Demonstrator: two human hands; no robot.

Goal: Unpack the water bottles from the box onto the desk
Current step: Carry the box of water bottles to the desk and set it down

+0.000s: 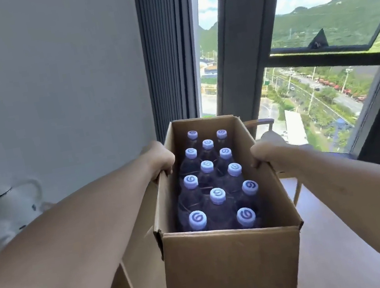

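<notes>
An open brown cardboard box (231,260) fills the middle of the view, above the wooden desk (331,241). Inside stand several water bottles (217,195) with pale blue caps, packed in three rows. My left hand (158,159) grips the top edge of the box's left wall, fingers curled over the rim. My right hand (268,151) grips the top edge of the right wall in the same way. Whether the box touches the desk is hidden by the box itself.
A white kettle (4,200) sits low at the left by the wall. A wooden chair (259,123) shows behind the box. A large window with dark frames (335,56) lies beyond, with a grey curtain (167,47) left of it.
</notes>
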